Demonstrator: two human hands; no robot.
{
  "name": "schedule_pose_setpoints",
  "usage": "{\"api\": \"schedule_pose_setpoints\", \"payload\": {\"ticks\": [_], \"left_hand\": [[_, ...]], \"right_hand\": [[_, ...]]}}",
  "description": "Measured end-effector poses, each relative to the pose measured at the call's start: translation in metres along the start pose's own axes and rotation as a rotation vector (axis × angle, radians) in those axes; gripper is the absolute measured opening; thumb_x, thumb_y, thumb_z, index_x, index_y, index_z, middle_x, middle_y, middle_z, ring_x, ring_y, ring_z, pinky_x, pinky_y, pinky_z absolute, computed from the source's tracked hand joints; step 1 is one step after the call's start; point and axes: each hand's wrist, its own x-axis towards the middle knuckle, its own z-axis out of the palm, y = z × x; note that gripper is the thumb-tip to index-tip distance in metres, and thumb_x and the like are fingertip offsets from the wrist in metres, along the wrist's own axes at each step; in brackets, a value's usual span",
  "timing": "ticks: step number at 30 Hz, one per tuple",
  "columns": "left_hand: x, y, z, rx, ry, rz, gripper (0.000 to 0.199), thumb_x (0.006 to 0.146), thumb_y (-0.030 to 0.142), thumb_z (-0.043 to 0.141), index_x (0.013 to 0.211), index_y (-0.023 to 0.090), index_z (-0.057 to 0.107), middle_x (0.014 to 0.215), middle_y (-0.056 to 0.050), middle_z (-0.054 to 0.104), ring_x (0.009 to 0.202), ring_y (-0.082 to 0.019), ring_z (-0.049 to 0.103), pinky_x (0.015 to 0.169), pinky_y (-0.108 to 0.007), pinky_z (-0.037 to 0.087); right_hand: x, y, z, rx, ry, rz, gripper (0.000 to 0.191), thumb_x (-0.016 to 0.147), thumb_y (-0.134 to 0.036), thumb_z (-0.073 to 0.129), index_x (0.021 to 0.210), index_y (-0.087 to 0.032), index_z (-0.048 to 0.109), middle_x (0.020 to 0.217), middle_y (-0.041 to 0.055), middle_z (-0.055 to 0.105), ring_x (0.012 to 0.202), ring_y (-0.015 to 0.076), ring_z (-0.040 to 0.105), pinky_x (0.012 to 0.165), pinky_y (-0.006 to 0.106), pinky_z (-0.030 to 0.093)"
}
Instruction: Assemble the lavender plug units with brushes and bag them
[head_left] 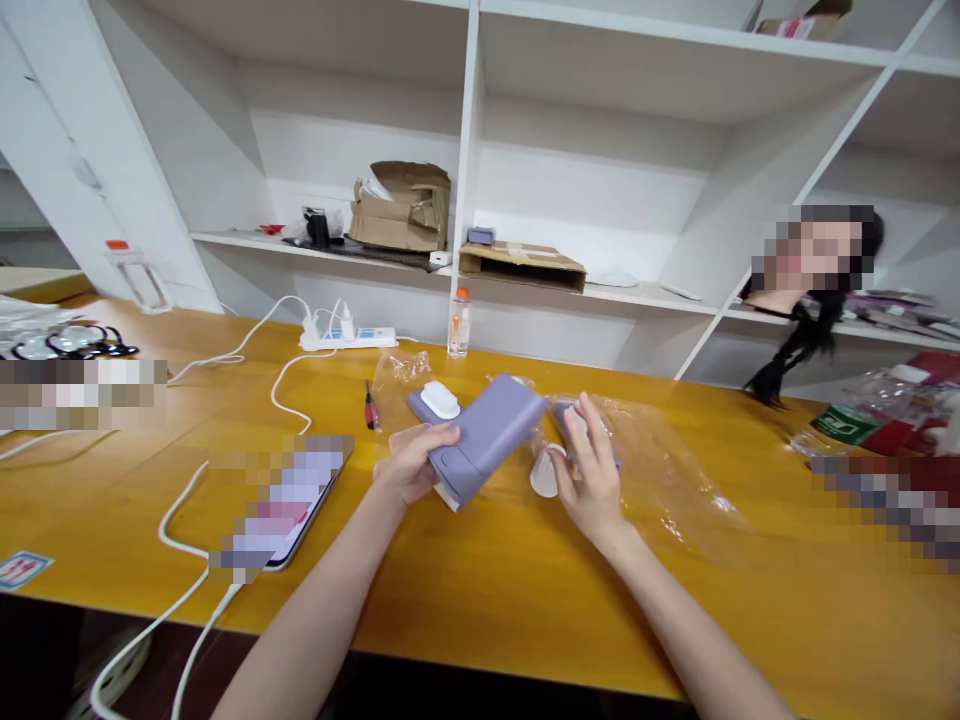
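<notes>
The purple case (491, 435) looks smooth, matt plastic, the clear wrapping (679, 475) glossy film, the tabletop (465, 600) glossy wood.

Phone (300, 505) left of box (491, 435), bottle (459, 328) behind, shelves (592, 150) beyond

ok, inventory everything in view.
Case: 1, purple, in left hand
Oval piece: 1, white, atop flat purple piece
Cup-like piece: 1, white, by right hand
Part: 1, purple, behind right hand
Screwdriver: 1, red-black, left of case
Plastic wrap: several, clear, beyond hands
Phone: 1, lilac-screened, left
Power strip: 1, white, back
Cables: several, white, left
Small bottle: 1, orange-capped, back centre
Green-label bottle: 1, clear, right
Shelving: 1, white, behind
Boxes: several, brown, shelving
Table: 1, yellow-brown, foreground
Head: 1, black-haired, right
Hands: 2, bare, centre
</notes>
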Motion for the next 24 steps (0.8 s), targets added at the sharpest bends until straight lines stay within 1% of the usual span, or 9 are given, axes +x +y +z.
{"api": "schedule_pose_setpoints", "payload": {"ticks": [1,3,5,8,10,12,14,19,24], "left_hand": [[0.000,0.002,-0.001,-0.072,-0.006,0.051,0.031,0.062,0.021,0.070,0.092,0.014,0.063,0.075,-0.003,0.069,0.063,-0.014,0.063,0.058,-0.023,0.048],[-0.001,0.005,-0.002,-0.161,-0.064,0.133,0.037,0.063,0.016,0.068,0.100,0.015,0.061,0.079,-0.002,0.069,0.064,-0.014,0.063,0.059,-0.023,0.049],[-0.001,0.007,-0.001,-0.176,-0.138,0.172,0.049,0.062,0.011,0.067,0.109,0.018,0.058,0.080,0.000,0.069,0.063,-0.013,0.063,0.058,-0.023,0.049],[-0.001,0.004,0.005,-0.175,-0.089,0.159,0.053,0.063,0.010,0.065,0.114,0.018,0.055,0.079,0.000,0.069,0.061,-0.013,0.062,0.055,-0.022,0.049],[-0.001,0.001,0.010,-0.197,0.048,0.103,0.043,0.070,0.018,0.064,0.112,0.016,0.057,0.078,-0.002,0.070,0.061,-0.014,0.063,0.056,-0.023,0.049],[-0.001,-0.002,0.017,-0.222,0.162,0.030,0.037,0.075,0.028,0.062,0.109,0.013,0.059,0.078,-0.005,0.070,0.062,-0.016,0.064,0.057,-0.025,0.051],[-0.002,-0.006,0.023,-0.246,0.178,-0.026,0.039,0.077,0.035,0.059,0.109,0.013,0.059,0.078,-0.006,0.070,0.061,-0.018,0.064,0.057,-0.027,0.051],[-0.014,-0.016,0.036,-0.282,-0.102,-0.070,0.036,0.084,0.035,0.049,0.110,0.011,0.058,0.082,-0.010,0.068,0.063,-0.017,0.064,0.051,-0.025,0.050],[-0.018,-0.029,0.038,-0.347,-0.472,-0.058,0.039,0.084,0.033,0.046,0.118,0.016,0.053,0.113,-0.012,0.060,0.086,-0.020,0.062,0.059,-0.026,0.052]], "right_hand": [[-0.003,-0.005,0.000,0.007,0.047,0.023,0.051,0.082,-0.012,0.048,0.131,-0.021,0.039,0.129,0.0151,0.047,0.117,0.0265,0.048,0.091,0.047,0.044],[-0.011,-0.016,-0.002,0.035,-0.046,-0.016,0.032,0.082,-0.012,0.048,0.114,-0.017,0.054,0.097,0.0111,0.062,0.090,0.0203,0.060,0.077,0.035,0.050],[-0.017,-0.026,-0.007,0.021,-0.343,-0.057,0.019,0.083,-0.013,0.044,0.088,-0.016,0.062,0.070,0.0049,0.061,0.065,0.0150,0.059,0.064,0.027,0.047],[-0.019,-0.033,-0.019,-0.108,-0.693,0.168,0.022,0.081,-0.015,0.042,0.065,-0.016,0.059,0.060,0.0033,0.058,0.054,0.0133,0.054,0.055,0.024,0.040],[-0.016,-0.029,-0.025,-0.210,-0.810,0.378,0.022,0.078,-0.012,0.041,0.070,-0.016,0.061,0.068,0.0059,0.062,0.060,0.0151,0.058,0.056,0.024,0.038],[-0.012,-0.021,-0.028,-0.307,-0.890,0.540,0.027,0.077,-0.006,0.039,0.088,-0.015,0.063,0.082,0.0105,0.065,0.071,0.0191,0.061,0.060,0.026,0.038],[-0.008,-0.013,-0.026,-0.375,-0.961,0.630,0.038,0.077,-0.003,0.038,0.107,-0.015,0.057,0.093,0.0151,0.064,0.081,0.0230,0.062,0.063,0.028,0.038],[0.000,-0.008,-0.005,-0.412,-1.052,0.693,0.033,0.089,-0.020,0.033,0.119,-0.016,0.047,0.093,0.0174,0.064,0.085,0.0295,0.063,0.063,0.033,0.042],[0.003,-0.017,0.013,-0.442,-1.044,0.665,0.041,0.090,-0.042,0.037,0.122,-0.017,0.043,0.093,0.0164,0.065,0.087,0.0314,0.064,0.066,0.036,0.045]]}}
